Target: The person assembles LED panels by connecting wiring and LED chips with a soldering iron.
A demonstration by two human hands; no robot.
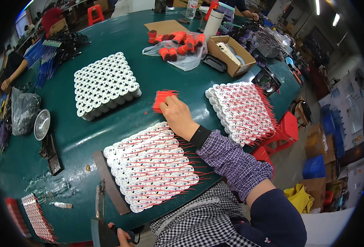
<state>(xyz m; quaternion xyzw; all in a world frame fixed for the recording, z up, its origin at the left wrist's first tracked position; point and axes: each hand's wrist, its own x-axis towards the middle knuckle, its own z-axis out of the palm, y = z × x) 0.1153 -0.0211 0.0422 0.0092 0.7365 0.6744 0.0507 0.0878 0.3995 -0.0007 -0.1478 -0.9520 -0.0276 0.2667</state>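
My right hand (177,116) reaches over the table to a small pile of short red wires (160,99). Its fingers are pinched together at the pile's edge, their tips partly hidden. Just below lies a block of round, white-topped cylinders (149,168), with red wires standing out of the tops and leaning right. At the lower edge my left hand (122,238), partly cut off, is closed around a dark-bodied tool with a long narrow metal tip (101,230). This tip points up beside a brown metal bar (111,183) along the block's left side.
Another wired block (243,111) stands at the right, an unwired one (106,84) at far left. Bundled red wires (182,41), a cardboard box (231,55) and a white bottle (213,24) are at the back. A metal dish (42,124) stands left; red stools (283,133) are beyond the right edge.
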